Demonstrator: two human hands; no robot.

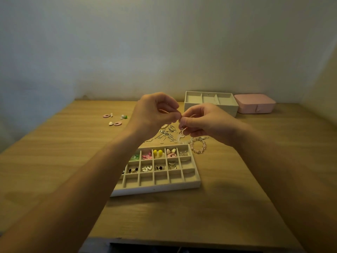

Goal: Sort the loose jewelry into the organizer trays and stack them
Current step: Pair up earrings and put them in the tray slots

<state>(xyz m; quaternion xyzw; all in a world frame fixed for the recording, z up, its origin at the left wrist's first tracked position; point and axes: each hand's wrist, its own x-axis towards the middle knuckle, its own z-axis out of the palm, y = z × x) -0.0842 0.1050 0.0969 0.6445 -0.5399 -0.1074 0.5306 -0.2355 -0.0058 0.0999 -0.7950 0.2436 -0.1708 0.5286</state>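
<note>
Centre frame: my left hand (pixel 155 111) and right hand (pixel 204 123) both pinch a small pinkish jewelry piece (pixel 182 132). Beige gridded tray (pixel 156 188) below is partly filled. Tangled silver chains (pixel 167 134) and pink oval earrings (pixel 116 123) lie unsorted; stacking not yet done.

No legible text anywhere.

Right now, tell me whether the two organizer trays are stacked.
No, the grid tray lies in front while the deeper tray stands apart at the back.

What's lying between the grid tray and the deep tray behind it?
Head view: a tangle of silver chains and a pink bead bracelet.
</note>
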